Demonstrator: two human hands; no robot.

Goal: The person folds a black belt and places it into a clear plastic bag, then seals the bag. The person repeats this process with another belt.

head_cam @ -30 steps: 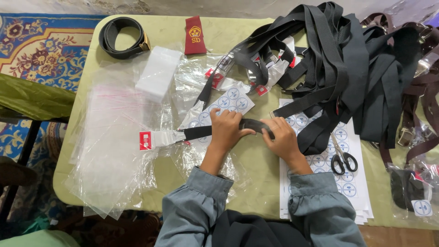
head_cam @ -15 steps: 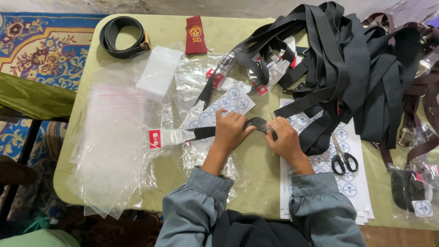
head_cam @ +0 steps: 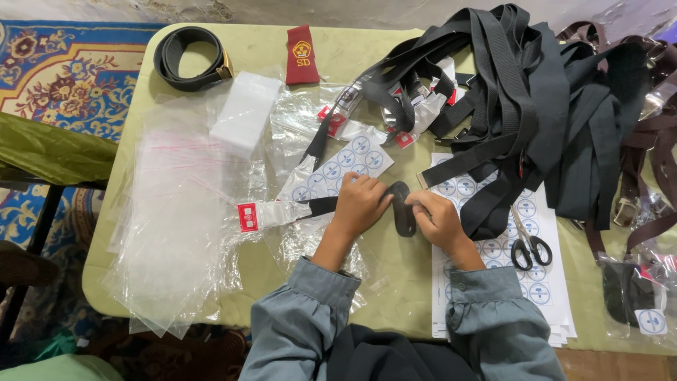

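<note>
We are holding a black belt (head_cam: pixel 403 209) between both hands, just in front of us at the middle of the bench (head_cam: pixel 268 49). Our left hand (head_cam: pixel 361 204) is pressing its fingers down onto the belt's left part, and our right hand (head_cam: pixel 436 220) is pinching the curled loop from the right, so each grip is closed on the belt. The loop is standing between the two hands, touching both. From there the belt's long axis is running leftward, nearly level, and its far end is sitting inside a narrow clear sleeve (head_cam: pixel 282 212) with a red tag (head_cam: pixel 247 216) at its tip. The left hand is the nearer one to that sleeve.

The bench is pale green and crowded. A heap of clear plastic bags (head_cam: pixel 169 233) is lying to the left, sticker sheets (head_cam: pixel 493 247) are lying under and to the right of our right hand, and scissors (head_cam: pixel 525 243) are resting on them just beside our right wrist. A big tangle of black straps (head_cam: pixel 536 106) is filling the far right, well apart from our hands. A coiled belt (head_cam: pixel 190 60) is sitting at the far left corner. A patterned rug (head_cam: pixel 63 85) is covering the floor to the left.
</note>
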